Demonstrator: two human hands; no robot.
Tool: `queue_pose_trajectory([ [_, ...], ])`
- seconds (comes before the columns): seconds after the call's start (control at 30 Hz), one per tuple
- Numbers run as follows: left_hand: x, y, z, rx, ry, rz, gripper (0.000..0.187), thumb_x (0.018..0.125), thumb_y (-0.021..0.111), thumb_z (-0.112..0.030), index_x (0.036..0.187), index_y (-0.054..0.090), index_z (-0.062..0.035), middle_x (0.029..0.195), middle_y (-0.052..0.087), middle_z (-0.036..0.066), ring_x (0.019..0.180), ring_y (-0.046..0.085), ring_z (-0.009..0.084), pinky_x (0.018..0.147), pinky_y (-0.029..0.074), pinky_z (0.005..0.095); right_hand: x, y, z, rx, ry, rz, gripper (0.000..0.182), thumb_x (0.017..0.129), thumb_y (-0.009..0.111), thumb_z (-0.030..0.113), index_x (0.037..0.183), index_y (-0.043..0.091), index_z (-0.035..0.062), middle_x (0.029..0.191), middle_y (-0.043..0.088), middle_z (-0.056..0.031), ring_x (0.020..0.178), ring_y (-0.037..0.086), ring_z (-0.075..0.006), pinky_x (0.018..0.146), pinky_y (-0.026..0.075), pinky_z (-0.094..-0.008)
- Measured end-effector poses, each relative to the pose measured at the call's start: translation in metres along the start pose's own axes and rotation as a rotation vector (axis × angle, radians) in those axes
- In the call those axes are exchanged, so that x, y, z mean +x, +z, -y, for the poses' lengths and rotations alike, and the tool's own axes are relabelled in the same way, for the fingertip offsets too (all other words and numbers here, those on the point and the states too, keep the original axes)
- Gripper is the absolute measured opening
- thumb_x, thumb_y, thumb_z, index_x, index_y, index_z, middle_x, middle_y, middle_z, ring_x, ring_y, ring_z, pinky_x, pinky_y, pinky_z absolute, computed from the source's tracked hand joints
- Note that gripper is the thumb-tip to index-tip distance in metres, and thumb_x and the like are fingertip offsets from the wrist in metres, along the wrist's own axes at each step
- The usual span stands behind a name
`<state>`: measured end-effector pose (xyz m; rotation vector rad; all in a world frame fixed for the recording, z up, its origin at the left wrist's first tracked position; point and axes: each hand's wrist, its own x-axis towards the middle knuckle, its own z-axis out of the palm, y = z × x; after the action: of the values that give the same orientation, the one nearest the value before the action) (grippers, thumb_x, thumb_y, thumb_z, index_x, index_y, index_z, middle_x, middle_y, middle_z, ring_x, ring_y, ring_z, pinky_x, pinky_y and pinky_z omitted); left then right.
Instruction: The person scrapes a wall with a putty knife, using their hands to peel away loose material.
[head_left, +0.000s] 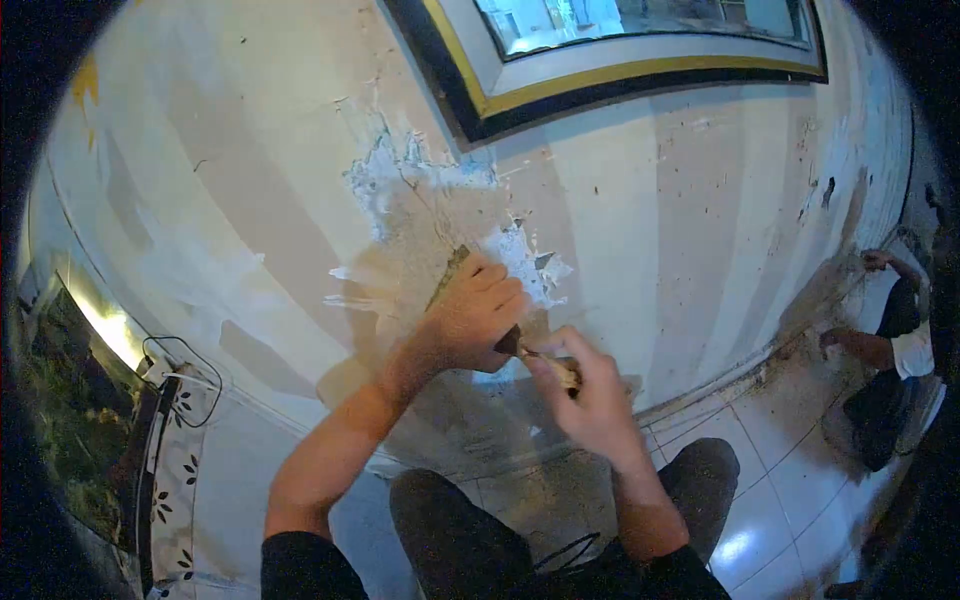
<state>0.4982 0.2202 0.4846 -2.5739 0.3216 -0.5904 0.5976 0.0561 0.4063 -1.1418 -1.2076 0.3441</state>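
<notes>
As I view it remotely, one tool (453, 267): clenched in left hand (480, 318), tip at eleven o'clock, over peeling wall (425, 213); right hand (592, 400), four o'clock of left, grasps a handle (571, 378).

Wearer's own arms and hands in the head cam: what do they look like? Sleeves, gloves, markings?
Left hand and right hand are bare, no gloves. No watch or band shows on either wrist. The left sleeve and right sleeve are dark, near black, ending around the elbows; no print visible on them.
</notes>
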Motion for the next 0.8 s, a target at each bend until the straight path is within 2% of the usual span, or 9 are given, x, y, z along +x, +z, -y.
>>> queue_pose_trajectory([
  [0.03,0.001,0.005,-0.001,-0.073,-0.019,-0.043,0.039,0.049,0.071,-0.025,0.079,0.053,-0.0073,0.081,0.053,0.007,0.083,0.053,0.0275,0.080,0.039,0.0407,0.000,-0.009,0.011,-0.028,0.059,0.066,0.024,0.090,0.059,0.022,0.110,0.052,0.0091,0.085,0.064,-0.0200,0.079,0.064,-0.0399,0.068,0.049,-0.0440],
  [0.17,-0.002,0.030,-0.009,-0.243,0.021,-0.220,0.041,0.049,0.071,-0.026,0.080,0.055,-0.0067,0.082,0.055,0.008,0.084,0.053,0.0273,0.081,0.039,0.0406,-0.005,-0.018,0.032,-0.220,0.127,0.166,0.025,0.090,0.059,0.020,0.111,0.052,0.0099,0.083,0.064,-0.0195,0.077,0.064,-0.0412,0.067,0.049,-0.0449],
  [0.23,-0.002,0.031,-0.006,-0.248,0.078,-0.147,0.044,0.049,0.070,-0.029,0.083,0.055,-0.0053,0.085,0.056,0.009,0.086,0.053,0.0271,0.081,0.039,0.0411,-0.008,-0.016,0.041,-0.485,0.217,0.334,0.026,0.089,0.059,0.009,0.114,0.053,0.0044,0.082,0.064,-0.0172,0.073,0.064,-0.0158,0.063,0.048,-0.0367],
  [0.27,0.000,0.029,-0.004,-0.242,0.152,-0.050,0.048,0.049,0.069,-0.032,0.086,0.055,-0.0040,0.087,0.057,0.009,0.088,0.053,0.0269,0.081,0.039,0.0416,-0.010,-0.013,0.040,-0.500,0.224,0.338,0.026,0.089,0.059,0.009,0.114,0.053,0.0044,0.082,0.064,-0.0172,0.073,0.064,-0.0158,0.063,0.048,-0.0367],
  [0.33,0.003,0.017,0.007,-0.219,0.210,-0.036,0.048,0.050,0.070,-0.033,0.085,0.055,-0.0044,0.087,0.056,0.009,0.088,0.054,0.0263,0.081,0.039,0.0414,-0.014,-0.001,0.035,-0.415,0.146,0.231,0.027,0.090,0.058,0.016,0.116,0.052,0.0111,0.079,0.063,-0.0197,0.073,0.065,-0.0374,0.063,0.049,-0.0446],
  [0.37,0.006,0.013,0.015,-0.188,0.273,-0.006,0.047,0.050,0.070,-0.035,0.084,0.055,-0.0049,0.087,0.056,0.008,0.089,0.054,0.0256,0.081,0.039,0.0411,-0.012,0.008,0.022,-0.421,0.150,0.231,0.027,0.090,0.058,0.016,0.116,0.052,0.0111,0.079,0.063,-0.0197,0.073,0.065,-0.0374,0.063,0.049,-0.0446],
  [0.43,0.012,0.011,0.029,-0.203,0.305,0.075,0.043,0.052,0.069,-0.035,0.081,0.055,-0.0061,0.084,0.056,0.007,0.088,0.054,0.0250,0.080,0.039,0.0404,-0.009,0.031,-0.016,-0.100,-0.223,-0.044,0.025,0.093,0.056,0.014,0.117,0.051,0.0096,0.070,0.061,-0.0109,0.057,0.062,-0.0236,0.052,0.046,-0.0365],
  [0.53,0.009,0.012,0.037,-0.165,0.381,0.122,0.034,0.055,0.066,-0.033,0.075,0.055,-0.0085,0.078,0.055,0.006,0.084,0.054,0.0235,0.077,0.039,0.0380,-0.014,0.048,-0.027,0.265,0.194,0.024,0.020,0.096,0.052,0.012,0.115,0.051,0.0077,0.065,0.053,-0.0006,0.050,0.050,-0.0097,0.046,0.040,-0.0263],
  [0.8,0.020,-0.003,0.042,-0.072,0.464,0.345,0.021,0.061,0.062,-0.031,0.067,0.055,-0.0114,0.068,0.053,0.001,0.073,0.054,0.0200,0.073,0.040,0.0338,-0.011,0.071,-0.040,0.449,0.191,-0.026,0.020,0.101,0.043,0.020,0.111,0.047,0.0037,0.059,0.044,-0.0001,0.045,0.040,-0.0069,0.041,0.032,-0.0233],
])
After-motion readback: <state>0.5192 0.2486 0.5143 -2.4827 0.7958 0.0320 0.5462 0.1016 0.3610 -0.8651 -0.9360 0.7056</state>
